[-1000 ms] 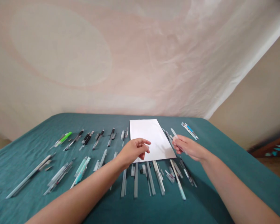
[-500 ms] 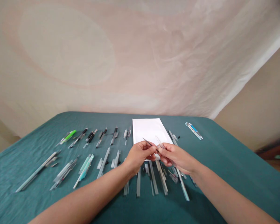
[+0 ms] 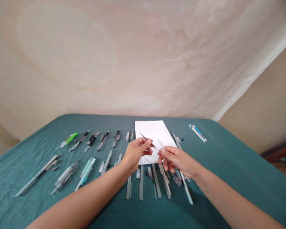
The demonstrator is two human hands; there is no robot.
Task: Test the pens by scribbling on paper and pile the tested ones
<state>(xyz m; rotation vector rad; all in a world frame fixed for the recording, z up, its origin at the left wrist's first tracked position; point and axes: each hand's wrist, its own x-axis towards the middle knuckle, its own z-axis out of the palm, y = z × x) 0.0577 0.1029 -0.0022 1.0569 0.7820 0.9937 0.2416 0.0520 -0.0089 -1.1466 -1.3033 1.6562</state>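
Left hand [image 3: 136,155], grip holding a dark rod [image 3: 143,136]; right hand [image 3: 178,157], grip holding a clear tube [image 3: 160,143]. Slackening could drop either onto the paper [image 3: 149,128].

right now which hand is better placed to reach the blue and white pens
Probably the right hand: it is nearer the blue and white pens, with the left hand farther off. Neither is free: the left pinches a thin dark rod, the right a clear tube.
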